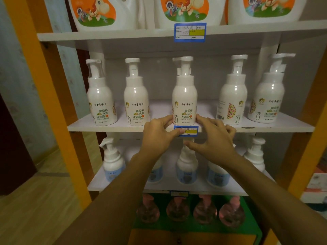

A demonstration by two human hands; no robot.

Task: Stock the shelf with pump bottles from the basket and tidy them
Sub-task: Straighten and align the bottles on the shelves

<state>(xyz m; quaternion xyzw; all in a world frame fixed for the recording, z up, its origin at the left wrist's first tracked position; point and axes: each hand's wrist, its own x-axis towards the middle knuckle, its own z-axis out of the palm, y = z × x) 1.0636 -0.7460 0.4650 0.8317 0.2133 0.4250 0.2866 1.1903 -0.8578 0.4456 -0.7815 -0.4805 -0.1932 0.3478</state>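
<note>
Several white pump bottles stand in a row on the middle shelf [113,127]. The centre bottle [184,96] faces front, with another bottle hidden behind it. My left hand [157,134] touches its lower left side with the fingertips, thumb under the shelf edge by the blue price tag [185,130]. My right hand [212,138] touches the bottle's lower right side, fingers spread. The bottle second from the right [232,96] is turned with its label sideways. The basket is out of view.
White jugs with orange labels [184,9] fill the top shelf. Blue-labelled pump bottles [113,161] stand on the shelf below my hands, pink ones [205,211] on a green surface lower down. Orange uprights [40,85] frame the rack. Wooden floor lies at left.
</note>
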